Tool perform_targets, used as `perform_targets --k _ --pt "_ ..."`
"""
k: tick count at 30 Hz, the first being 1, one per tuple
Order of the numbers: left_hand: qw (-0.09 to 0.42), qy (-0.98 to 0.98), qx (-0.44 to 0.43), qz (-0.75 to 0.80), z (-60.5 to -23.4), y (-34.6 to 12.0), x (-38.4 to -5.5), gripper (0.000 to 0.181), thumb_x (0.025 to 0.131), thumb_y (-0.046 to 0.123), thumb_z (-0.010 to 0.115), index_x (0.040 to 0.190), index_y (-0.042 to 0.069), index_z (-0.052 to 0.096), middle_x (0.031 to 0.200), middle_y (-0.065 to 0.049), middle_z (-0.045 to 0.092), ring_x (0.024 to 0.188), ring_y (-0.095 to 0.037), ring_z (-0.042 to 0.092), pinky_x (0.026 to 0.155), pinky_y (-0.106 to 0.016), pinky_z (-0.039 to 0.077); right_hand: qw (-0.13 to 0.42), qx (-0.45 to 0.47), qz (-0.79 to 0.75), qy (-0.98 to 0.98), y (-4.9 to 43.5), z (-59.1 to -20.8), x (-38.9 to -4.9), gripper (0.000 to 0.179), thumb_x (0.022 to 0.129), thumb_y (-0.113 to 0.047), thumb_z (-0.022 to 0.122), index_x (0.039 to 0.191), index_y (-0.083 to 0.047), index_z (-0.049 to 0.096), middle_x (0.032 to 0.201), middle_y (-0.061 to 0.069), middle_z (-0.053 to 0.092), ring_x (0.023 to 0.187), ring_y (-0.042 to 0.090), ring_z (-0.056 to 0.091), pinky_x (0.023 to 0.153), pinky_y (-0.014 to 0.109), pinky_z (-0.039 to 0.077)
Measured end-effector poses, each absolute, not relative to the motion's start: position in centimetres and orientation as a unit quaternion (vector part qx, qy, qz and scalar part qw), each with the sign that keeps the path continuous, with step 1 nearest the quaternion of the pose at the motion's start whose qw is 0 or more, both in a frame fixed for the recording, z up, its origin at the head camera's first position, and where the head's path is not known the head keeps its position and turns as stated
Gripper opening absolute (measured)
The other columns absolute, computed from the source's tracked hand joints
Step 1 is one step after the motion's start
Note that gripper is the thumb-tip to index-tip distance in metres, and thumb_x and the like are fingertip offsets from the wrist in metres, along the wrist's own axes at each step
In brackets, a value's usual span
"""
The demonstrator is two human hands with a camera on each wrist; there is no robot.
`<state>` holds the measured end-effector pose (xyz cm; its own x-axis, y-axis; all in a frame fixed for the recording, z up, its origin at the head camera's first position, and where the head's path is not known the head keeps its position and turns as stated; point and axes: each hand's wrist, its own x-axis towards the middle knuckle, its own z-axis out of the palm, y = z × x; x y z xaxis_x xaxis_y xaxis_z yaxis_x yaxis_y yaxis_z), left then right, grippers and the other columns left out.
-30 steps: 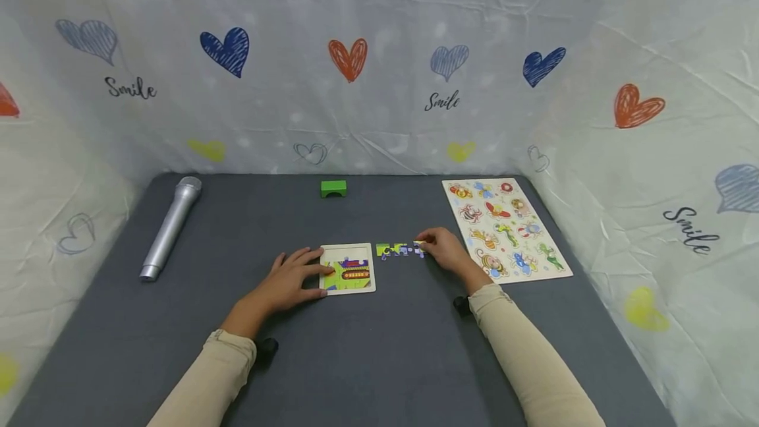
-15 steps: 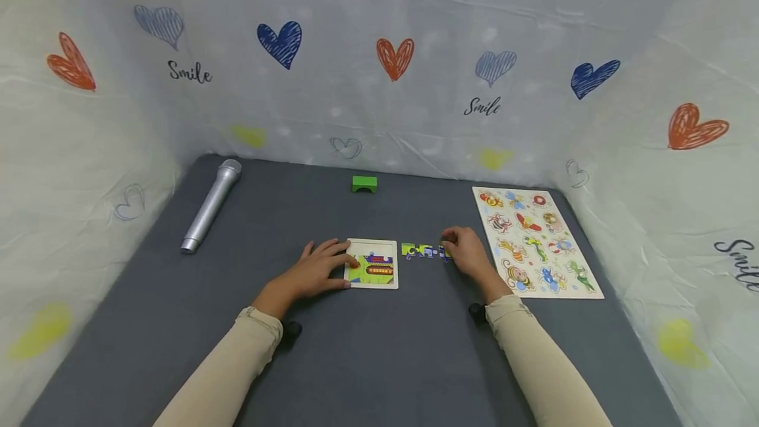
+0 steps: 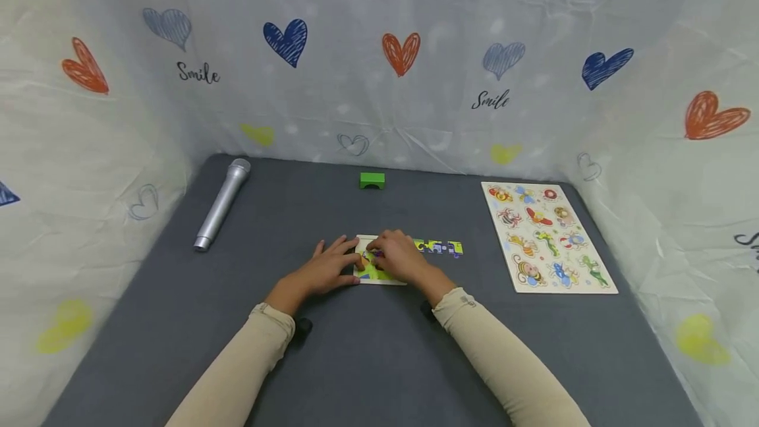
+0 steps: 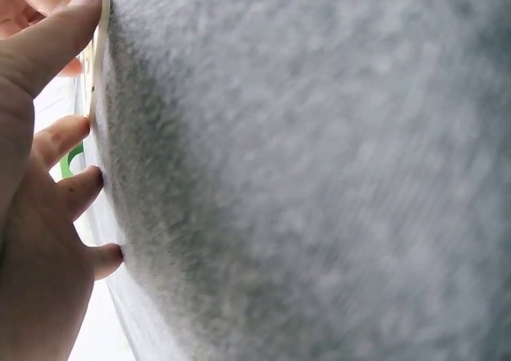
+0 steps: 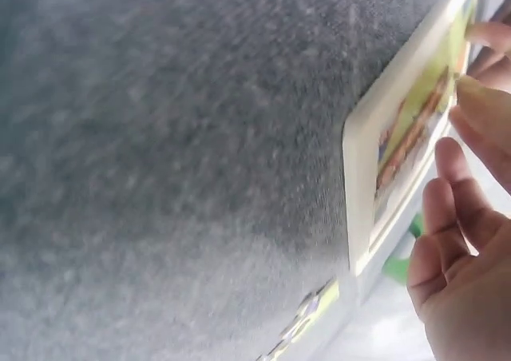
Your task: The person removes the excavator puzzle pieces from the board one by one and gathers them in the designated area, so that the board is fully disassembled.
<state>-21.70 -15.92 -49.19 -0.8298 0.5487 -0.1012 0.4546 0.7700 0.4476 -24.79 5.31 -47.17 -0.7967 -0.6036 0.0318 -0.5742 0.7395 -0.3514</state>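
Note:
My left hand has spread fingers at the left side of a small framed jigsaw puzzle, thumb at the near corner. In the left wrist view that thumb touches the pale frame edge. My right hand is over the puzzle. In the right wrist view its thumb and index fingertips meet above the picture, pinching what seems to be a small puzzle piece, mostly hidden; the other fingers curl beside the frame. Several loose puzzle pieces lie in a row right of the frame.
A pale board with insect pictures lies at the right of the dark table. A silver microphone lies at the left, and a green arch block stands at the back near the printed curtain.
My right hand has moved left from the row of loose pieces to the framed puzzle. My left hand stays at the frame. The head view has turned a little to the left.

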Motion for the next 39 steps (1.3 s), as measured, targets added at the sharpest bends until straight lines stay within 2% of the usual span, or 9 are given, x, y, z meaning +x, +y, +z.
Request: perform_targets --k 8,15,25,32,39 --pt "0.142 0.932 0.270 0.196 -48.6 -15.8 -21.8 0.021 0.094 0.036 0.063 0.114 0.029 0.061 0.161 -0.009 0.021 0.149 -0.038 0.009 0.110 -0.071 0.006 0.046 -0.276 -0.147 0.949 4.2 -47.2 -24.9 0.021 0.091 -0.021 0.069 0.111 -0.021 0.073 0.116 0.001 0.063 0.108 0.025 0.054 0.085 0.042 0.042" --pt "0.138 0.934 0.267 0.192 -48.2 -16.1 -21.8 0.020 0.093 0.036 0.064 0.112 0.028 0.062 0.160 -0.011 0.023 0.149 -0.039 0.010 0.110 -0.071 0.006 0.055 -0.258 -0.140 0.954 3.2 -46.7 -25.3 0.020 0.088 -0.018 0.072 0.108 -0.021 0.074 0.111 0.001 0.066 0.105 0.026 0.055 0.085 0.045 0.042" --pt "0.132 0.932 0.277 0.190 -48.5 -15.8 -21.7 0.019 0.094 0.036 0.064 0.112 0.029 0.062 0.160 -0.011 0.023 0.148 -0.039 0.011 0.109 -0.072 0.007 0.133 -0.259 -0.187 0.938 4.4 -46.5 -26.4 0.024 0.091 -0.009 0.067 0.110 -0.021 0.074 0.111 -0.004 0.072 0.109 0.024 0.062 0.093 0.049 0.040" --pt "0.126 0.935 0.272 0.189 -48.0 -15.4 -21.8 0.018 0.094 0.036 0.064 0.110 0.028 0.062 0.160 -0.010 0.025 0.148 -0.038 0.012 0.110 -0.072 0.007 0.070 -0.287 -0.176 0.939 4.9 -46.6 -26.3 0.024 0.087 -0.009 0.070 0.107 -0.020 0.075 0.108 -0.003 0.072 0.098 0.021 0.063 0.084 0.044 0.043" --pt "0.132 0.936 0.271 0.179 -48.5 -15.7 -21.6 0.021 0.094 0.037 0.064 0.113 0.028 0.062 0.160 -0.011 0.024 0.148 -0.039 0.012 0.109 -0.072 0.008 0.035 -0.294 -0.191 0.936 4.7 -47.2 -25.5 0.019 0.089 -0.011 0.069 0.106 -0.018 0.074 0.104 -0.002 0.072 0.099 0.022 0.062 0.087 0.048 0.043"
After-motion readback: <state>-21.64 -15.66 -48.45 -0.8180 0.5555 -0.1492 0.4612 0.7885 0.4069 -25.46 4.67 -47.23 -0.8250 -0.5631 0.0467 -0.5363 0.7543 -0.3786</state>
